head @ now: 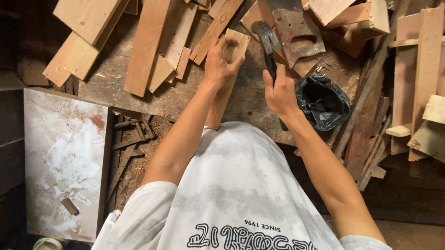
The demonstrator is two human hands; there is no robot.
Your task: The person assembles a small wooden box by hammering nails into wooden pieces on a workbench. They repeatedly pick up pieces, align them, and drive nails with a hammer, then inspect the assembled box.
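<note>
My left hand [221, 61] presses down on the far end of a narrow wooden slat [222, 102] that lies lengthwise on the workbench [106, 87], running back toward my body. My right hand [280, 93] grips the dark handle of a hammer [268, 40], whose metal head points away from me just right of the slat's far end. The two hands are a short distance apart, with the hammer head about level with my left fingers.
A rusty hand saw [294, 24] lies beyond the hammer. A black plastic bag [322, 101] sits right of my right hand. Loose planks and offcuts [146, 41] cover the bench's far side and right [425, 76]. A white-dusted board [64, 157] leans at lower left.
</note>
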